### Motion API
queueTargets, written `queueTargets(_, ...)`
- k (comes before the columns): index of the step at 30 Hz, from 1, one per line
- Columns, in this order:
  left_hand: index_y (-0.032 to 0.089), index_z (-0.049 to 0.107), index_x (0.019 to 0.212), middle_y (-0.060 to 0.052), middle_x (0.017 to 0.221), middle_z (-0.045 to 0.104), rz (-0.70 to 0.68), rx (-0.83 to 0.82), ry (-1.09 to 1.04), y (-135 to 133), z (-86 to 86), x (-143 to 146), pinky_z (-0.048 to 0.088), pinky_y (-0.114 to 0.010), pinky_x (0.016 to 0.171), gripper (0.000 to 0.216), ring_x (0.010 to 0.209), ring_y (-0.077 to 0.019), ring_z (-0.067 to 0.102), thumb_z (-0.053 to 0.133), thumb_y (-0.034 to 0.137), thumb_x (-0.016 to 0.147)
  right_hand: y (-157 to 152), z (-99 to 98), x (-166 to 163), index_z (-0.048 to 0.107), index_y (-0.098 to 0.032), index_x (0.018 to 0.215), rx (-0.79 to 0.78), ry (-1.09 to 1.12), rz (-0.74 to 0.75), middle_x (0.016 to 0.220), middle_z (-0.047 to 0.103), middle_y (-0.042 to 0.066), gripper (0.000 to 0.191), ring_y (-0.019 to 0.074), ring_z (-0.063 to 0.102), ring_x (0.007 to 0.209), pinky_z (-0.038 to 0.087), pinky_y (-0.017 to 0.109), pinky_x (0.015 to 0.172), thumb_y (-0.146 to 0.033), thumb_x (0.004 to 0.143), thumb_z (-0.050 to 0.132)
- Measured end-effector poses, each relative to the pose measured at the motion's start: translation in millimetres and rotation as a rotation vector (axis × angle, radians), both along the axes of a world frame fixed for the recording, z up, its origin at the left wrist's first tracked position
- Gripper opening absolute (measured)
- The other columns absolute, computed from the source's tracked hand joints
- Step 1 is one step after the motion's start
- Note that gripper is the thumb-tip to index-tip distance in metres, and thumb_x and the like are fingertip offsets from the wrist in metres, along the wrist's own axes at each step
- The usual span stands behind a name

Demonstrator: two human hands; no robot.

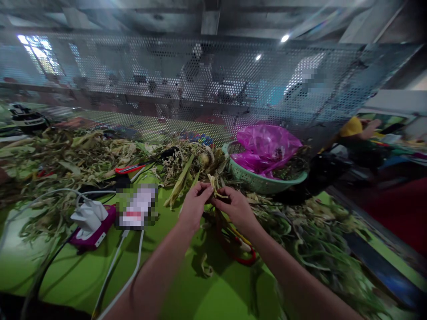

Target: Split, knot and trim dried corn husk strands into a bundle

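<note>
Both hands meet over the green table (182, 293), in the middle of the view. Fingers of my left hand (196, 203) pinch a pale strip of dried husk (212, 181). My right hand (235, 205) is closed on the same strip from the other side, its thumb and forefinger close to the left fingertips. Just beneath the right hand lies a pair of scissors with red and yellow handles (245, 258), partly hidden by the wrist. A curled husk scrap (207, 267) rests on the table below the hands.
Dried husks (73, 151) heap along the left and back. A green basket (267, 183) holds a pink plastic bag (267, 149). At left are a red utility knife (131, 168), a phone (138, 206) and a purple power strip (100, 229) with cables. Behind stands a perforated metal screen (160, 66).
</note>
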State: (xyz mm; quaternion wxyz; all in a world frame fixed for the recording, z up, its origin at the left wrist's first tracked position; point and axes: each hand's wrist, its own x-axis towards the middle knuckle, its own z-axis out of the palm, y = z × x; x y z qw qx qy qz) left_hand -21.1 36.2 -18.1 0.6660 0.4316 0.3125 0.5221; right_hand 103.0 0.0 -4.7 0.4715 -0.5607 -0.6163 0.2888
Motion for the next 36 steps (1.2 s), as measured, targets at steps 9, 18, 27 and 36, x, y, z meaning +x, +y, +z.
queueTargets(9,0.016,0.056,0.072,0.002,0.066,0.051,0.019,-0.264,-0.178,-2,1.1,1,0.038,-0.021,0.056,0.029,0.059,-0.0088,0.047,0.074,0.034,0.058,-8,-0.3,-2,0.062,-0.022,0.089,0.123,-0.377,-0.016,0.086,0.069,0.002,0.011,0.0207,0.062,0.080,0.042,0.030,0.072,-0.023,0.080,0.057)
queueTargets(18,0.015,0.060,0.075,0.002,0.069,0.053,-0.069,-0.042,0.011,7,4.8,-9,0.037,-0.020,0.059,0.026,0.059,-0.0063,0.045,0.071,0.038,0.067,1,-5.0,4,0.060,-0.019,0.088,-0.014,0.080,0.100,0.081,0.065,0.001,0.019,0.0172,0.057,0.074,0.044,0.028,0.069,-0.034,0.077,0.062)
queueTargets(27,0.017,0.059,0.078,0.001,0.070,0.053,-0.030,0.110,0.184,8,-0.5,-7,0.035,-0.022,0.060,0.021,0.062,-0.0089,0.045,0.060,0.037,0.076,-5,9.2,0,0.061,-0.020,0.084,-0.015,0.005,0.011,0.080,0.062,0.001,0.021,0.0170,0.054,0.075,0.042,0.026,0.067,-0.041,0.079,0.059)
queueTargets(36,0.018,0.059,0.081,-0.001,0.078,0.060,-0.168,0.422,0.525,0,9.2,-6,0.037,-0.025,0.066,0.018,0.072,-0.0146,0.051,0.048,0.032,0.082,1,11.6,18,0.061,-0.019,0.078,0.003,0.050,-0.057,0.068,0.057,-0.001,0.030,0.0150,0.050,0.065,0.040,0.026,0.060,-0.048,0.074,0.064)
